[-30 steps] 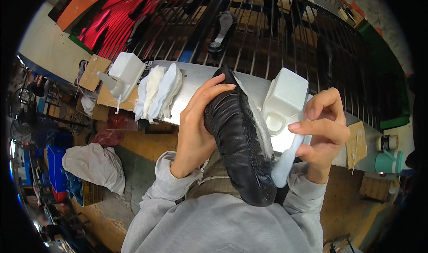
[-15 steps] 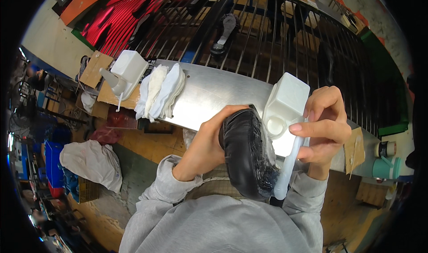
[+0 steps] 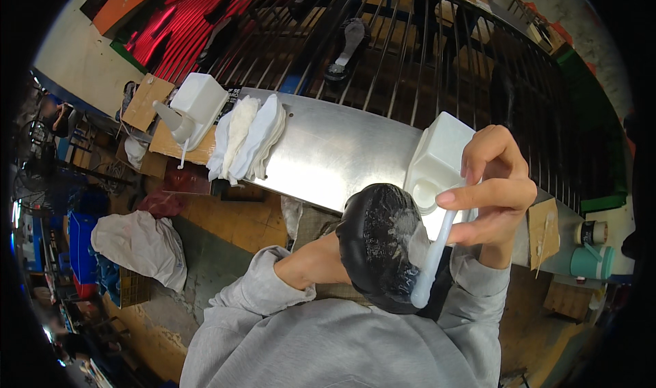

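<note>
A black shoe upper [image 3: 369, 244], smeared with a whitish, wet-looking film on its right side, is held up in front of my chest. My left hand [image 3: 326, 259] grips it from the left; its fingers are hidden behind the upper. Between thumb and fingers, my right hand [image 3: 495, 190] pinches a translucent white brush-like stick [image 3: 437, 258]. Its rounded lower end lies against the smeared side of the upper; any bristles are hidden. Just beyond my right hand, a white plastic container [image 3: 441, 152] with a round opening stands on the metal ledge [image 3: 335, 142].
Folded white cloths [image 3: 246, 138] lie on the ledge's left, beside another white container [image 3: 199, 108] with a spout. Behind runs a rack of metal bars [image 3: 389, 60] carrying dark shoe parts, red-lit at left. A teal jug [image 3: 592, 261] stands far right.
My left hand has turned and lowered the shoe upper, so its smeared face shows more and my fingers less. The brush-like stick has shifted slightly left with my right hand.
</note>
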Demonstrator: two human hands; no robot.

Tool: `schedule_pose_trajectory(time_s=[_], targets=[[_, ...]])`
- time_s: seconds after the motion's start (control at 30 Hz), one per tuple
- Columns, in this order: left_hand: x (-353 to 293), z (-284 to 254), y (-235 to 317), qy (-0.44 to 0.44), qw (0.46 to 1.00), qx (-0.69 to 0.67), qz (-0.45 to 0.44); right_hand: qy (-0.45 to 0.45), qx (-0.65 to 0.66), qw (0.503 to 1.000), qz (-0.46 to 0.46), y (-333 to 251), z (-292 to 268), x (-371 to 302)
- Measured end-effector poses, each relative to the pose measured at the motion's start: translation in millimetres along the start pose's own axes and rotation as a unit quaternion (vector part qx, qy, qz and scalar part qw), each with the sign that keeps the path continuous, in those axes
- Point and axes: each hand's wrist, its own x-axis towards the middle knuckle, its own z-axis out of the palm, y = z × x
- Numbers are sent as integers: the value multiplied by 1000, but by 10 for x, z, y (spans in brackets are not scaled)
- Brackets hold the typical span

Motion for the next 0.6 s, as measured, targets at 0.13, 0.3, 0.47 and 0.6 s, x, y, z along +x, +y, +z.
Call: schedule_pose_trajectory(time_s=[0.13,0.3,0.47,0.6], targets=[[43,-41,-86,5,999,33,38,15,-18,998,56,-42,2,-18],[47,-18,-94,9,993,102,67,26,-52,997,43,-102,3,63],[-107,-24,-96,25,997,62,-31,-51,13,998,32,-58,-88,-28],[-155,-18,-58,37,991,55,-118,45,127,976,173,-102,13,-137]])
